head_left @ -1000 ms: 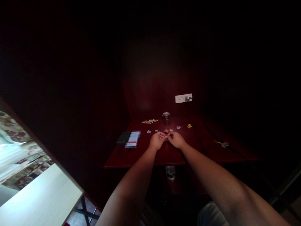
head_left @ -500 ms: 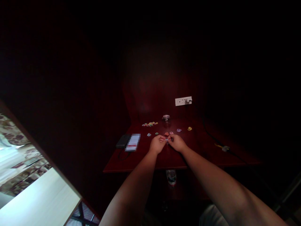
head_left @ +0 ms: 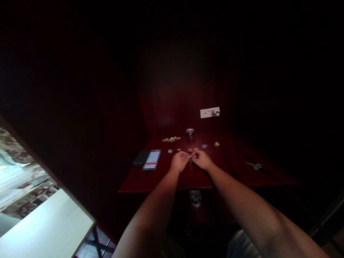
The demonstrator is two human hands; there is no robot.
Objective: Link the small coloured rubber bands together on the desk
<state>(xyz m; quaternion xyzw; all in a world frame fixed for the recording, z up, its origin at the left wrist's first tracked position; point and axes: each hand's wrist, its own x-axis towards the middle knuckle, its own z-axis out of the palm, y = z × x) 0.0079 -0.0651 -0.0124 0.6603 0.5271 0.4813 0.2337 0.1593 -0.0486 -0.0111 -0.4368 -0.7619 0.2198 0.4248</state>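
In the head view I see a person's two bare arms stretched over a dark red desk [head_left: 189, 179], and I take the clear lidded jar [head_left: 190, 134] towards its back as my mark, left and right being as the person faces it. Straight in front of the jar, on the person's side, the left hand [head_left: 179, 162] and the right hand [head_left: 201, 159] nearly meet at the fingertips. Both are closed in a pinch, gripping between them a small pale ring [head_left: 190, 156], bluish or greenish, I can't say which.

Between that ring and the jar lie orange rings [head_left: 190, 150] and, slightly right of the jar's line, a pink ring [head_left: 196, 148]. Farther right of the jar are purple rings [head_left: 204, 146], then yellow rings [head_left: 216, 144]. Left of the jar spreads a loose multicoloured pile of rings [head_left: 171, 139]; nearer than the jar on that side are a green ring [head_left: 178, 149] and pale blue rings [head_left: 170, 151]. Well left and nearer still rest a phone [head_left: 152, 160], its screen pixelated, and a black slab [head_left: 140, 158]. Above the jar, to its right, a white wall socket [head_left: 206, 113] holds a plug [head_left: 215, 112]. Below the jar, past the desk's front edge, I spot a clear bottle [head_left: 195, 199]
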